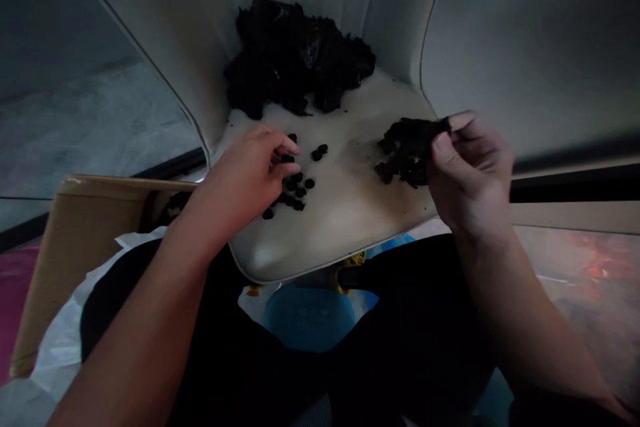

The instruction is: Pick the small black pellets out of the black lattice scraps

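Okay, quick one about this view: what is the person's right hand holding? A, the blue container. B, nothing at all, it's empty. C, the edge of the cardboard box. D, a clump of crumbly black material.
D: the right hand pinches a dark clump between thumb and fingers, above the cream seat.

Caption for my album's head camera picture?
Left hand touches round black pellets, right hand pinches a crumbly black clump, on a cream padded seat.

No legible text, labels or numbers anywhere — nothing readable in view
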Demonstrator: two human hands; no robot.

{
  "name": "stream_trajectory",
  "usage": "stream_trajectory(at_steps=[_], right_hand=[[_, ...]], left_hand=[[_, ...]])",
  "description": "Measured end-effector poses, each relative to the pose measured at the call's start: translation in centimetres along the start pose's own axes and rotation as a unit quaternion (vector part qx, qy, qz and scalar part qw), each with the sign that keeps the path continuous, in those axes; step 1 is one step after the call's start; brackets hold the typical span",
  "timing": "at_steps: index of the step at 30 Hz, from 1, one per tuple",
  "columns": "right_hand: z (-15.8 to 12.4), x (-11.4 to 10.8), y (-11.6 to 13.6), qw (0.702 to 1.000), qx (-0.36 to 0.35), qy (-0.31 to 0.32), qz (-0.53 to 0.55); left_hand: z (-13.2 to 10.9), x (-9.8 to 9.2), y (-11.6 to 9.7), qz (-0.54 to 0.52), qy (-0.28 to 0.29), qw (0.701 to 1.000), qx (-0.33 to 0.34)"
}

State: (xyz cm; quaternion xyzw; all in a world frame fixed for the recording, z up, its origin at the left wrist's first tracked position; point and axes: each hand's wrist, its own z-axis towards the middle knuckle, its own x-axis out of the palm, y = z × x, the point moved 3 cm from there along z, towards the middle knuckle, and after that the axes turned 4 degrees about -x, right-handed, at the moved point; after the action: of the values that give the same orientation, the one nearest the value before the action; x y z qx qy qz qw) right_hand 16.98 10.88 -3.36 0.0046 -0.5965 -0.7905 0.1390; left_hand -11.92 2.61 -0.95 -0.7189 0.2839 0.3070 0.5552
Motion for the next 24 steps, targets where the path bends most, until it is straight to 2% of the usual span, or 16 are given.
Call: stream_trajectory(at_steps=[2,5,7,9,11,13,16,18,21,24], right_hand=[[-0.5,0.3,-0.1,0.999,0.015,0.026,-0.017],[-0.8,0.3,-0.2,0.998,0.027,0.04,-0.038],[-0.9,0.2,-0.4,0.998,0.04,0.04,-0.033],[-0.9,0.5,-0.7,0.997,0.053,0.05,-0.027],[-0.9,1.0,-0.7,0.996,0.047,0.065,-0.033],[-1.0,1.7,-0.5,0.996,0.026,0.072,-0.05],[-1.3,2.6,-0.1,0.996,0.006,0.076,-0.055],[-1.5,3.0,0.2,0.995,0.005,0.083,-0.048],[-1.8,3.0,0.5,0.994,0.013,0.089,-0.058],[-1.9,3.0,0.5,0.994,0.034,0.078,-0.069]], left_hand=[[-0.2,0.8,0.4,0.041,0.044,0.998,-0.029],[-0.3,1.2,1.0,0.087,0.076,0.992,-0.054],[-0.3,1.1,1.1,0.103,0.082,0.99,-0.055],[-0.3,0.8,0.6,0.092,0.061,0.993,-0.049],[-0.4,0.9,-0.5,0.043,0.021,0.999,-0.022],[-0.5,1.8,-2.0,-0.058,0.017,0.998,0.017],[-0.6,4.2,-4.0,-0.261,0.056,0.962,0.051],[-0.6,5.4,-4.7,-0.358,0.04,0.932,0.049],[-0.6,6.3,-5.1,-0.423,0.005,0.906,0.028],[-0.6,6.2,-5.3,-0.429,-0.007,0.903,0.034]])
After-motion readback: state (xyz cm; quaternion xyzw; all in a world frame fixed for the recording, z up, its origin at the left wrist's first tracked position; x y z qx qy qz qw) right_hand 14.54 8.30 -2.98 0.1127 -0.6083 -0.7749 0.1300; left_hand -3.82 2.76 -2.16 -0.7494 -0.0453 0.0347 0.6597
